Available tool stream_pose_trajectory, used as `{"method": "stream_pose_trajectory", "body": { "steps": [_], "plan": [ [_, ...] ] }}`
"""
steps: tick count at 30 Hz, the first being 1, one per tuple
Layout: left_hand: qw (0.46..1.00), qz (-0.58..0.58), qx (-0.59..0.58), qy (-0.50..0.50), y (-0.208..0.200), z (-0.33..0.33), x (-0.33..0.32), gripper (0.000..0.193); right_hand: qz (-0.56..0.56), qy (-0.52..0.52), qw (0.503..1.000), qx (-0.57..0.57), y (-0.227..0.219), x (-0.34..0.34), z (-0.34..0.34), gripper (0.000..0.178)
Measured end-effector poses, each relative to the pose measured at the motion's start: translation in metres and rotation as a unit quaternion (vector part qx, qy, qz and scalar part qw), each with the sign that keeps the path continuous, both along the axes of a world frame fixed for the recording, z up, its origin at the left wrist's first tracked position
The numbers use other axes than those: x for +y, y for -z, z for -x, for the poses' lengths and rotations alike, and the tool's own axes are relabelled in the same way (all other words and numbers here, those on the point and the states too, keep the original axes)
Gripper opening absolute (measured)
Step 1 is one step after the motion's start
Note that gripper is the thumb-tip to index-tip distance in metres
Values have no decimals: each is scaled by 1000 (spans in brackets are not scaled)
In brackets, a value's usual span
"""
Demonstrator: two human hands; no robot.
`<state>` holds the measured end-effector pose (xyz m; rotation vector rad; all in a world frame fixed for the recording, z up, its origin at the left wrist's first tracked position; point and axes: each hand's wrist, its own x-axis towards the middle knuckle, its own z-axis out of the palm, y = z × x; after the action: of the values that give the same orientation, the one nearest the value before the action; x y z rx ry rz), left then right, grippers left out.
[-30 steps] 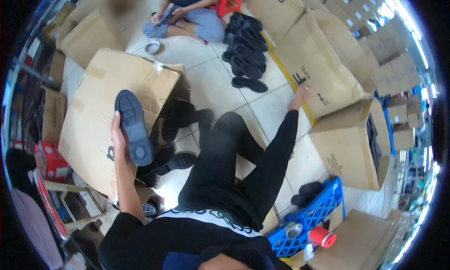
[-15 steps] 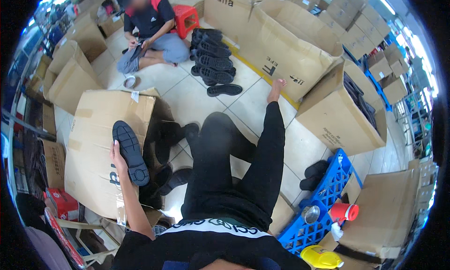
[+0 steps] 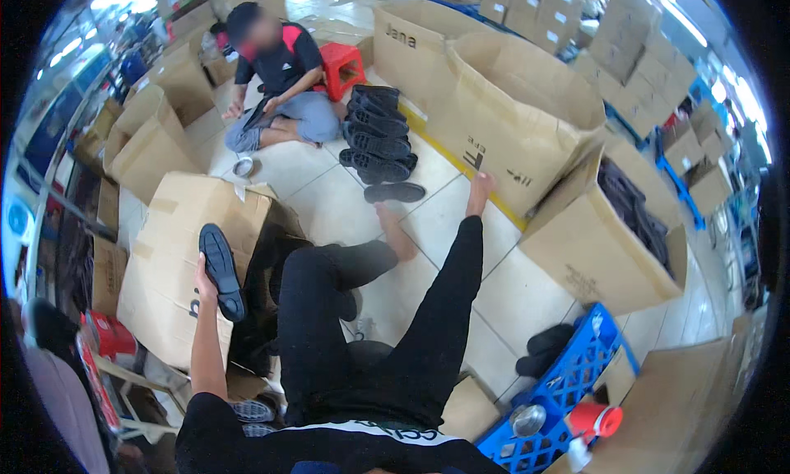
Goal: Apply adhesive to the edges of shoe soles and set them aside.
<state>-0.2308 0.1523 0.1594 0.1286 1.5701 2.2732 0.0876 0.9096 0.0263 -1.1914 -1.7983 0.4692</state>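
Note:
My left hand [image 3: 205, 286] is closed round the edge of a black shoe sole [image 3: 219, 264], its grooved face showing. The sole is held upright in front of a brown carton [image 3: 160, 252] that lies to my left. Dark shoe parts fill the carton's shadowed open side, too dim to tell apart. My right hand is out of view. Ahead of my legs, a single black sole [image 3: 395, 193] lies on the tiles, nearest me of a stack of black soles [image 3: 377, 137].
A person [image 3: 284, 87] sits on the floor beside a red stool [image 3: 341, 69], with a small metal bowl [image 3: 243, 167] close by. Large cartons [image 3: 518, 104] stand along the right. A blue plastic pallet [image 3: 568, 375] carries a red mug [image 3: 594, 420]; black slippers [image 3: 546, 350] lie beside it.
My bent left leg has swung out, so its foot now shows on the tiles. The view has shifted a little. My left hand keeps its hold on the sole. The seated person's hands have moved apart.

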Motion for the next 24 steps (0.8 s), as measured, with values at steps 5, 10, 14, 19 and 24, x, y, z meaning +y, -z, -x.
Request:
{"method": "stream_pose_trajectory", "body": {
  "steps": [5, 10, 14, 19, 24],
  "plan": [
    [991, 109, 19, 78, -8, 9, -1, 63, 244, -31, 949, 197, 10, -303, -171, 31],
    [986, 130, 87, 57, -8, 5, 4, 64, 557, 39, 827, 70, 85, -614, -277, 42],
    [985, 124, 105, 57, -14, -6, 3, 65, 542, -1, 836, -82, 108, -619, -283, 27],
    [982, 146, 119, 21, -44, -44, 18, 66, 411, -29, 911, -4, 111, -626, -282, 27],
    [974, 184, 130, -28, -99, -99, 42, 67, 403, 226, 859, 220, 68, -581, -344, 28]
  ]
}}
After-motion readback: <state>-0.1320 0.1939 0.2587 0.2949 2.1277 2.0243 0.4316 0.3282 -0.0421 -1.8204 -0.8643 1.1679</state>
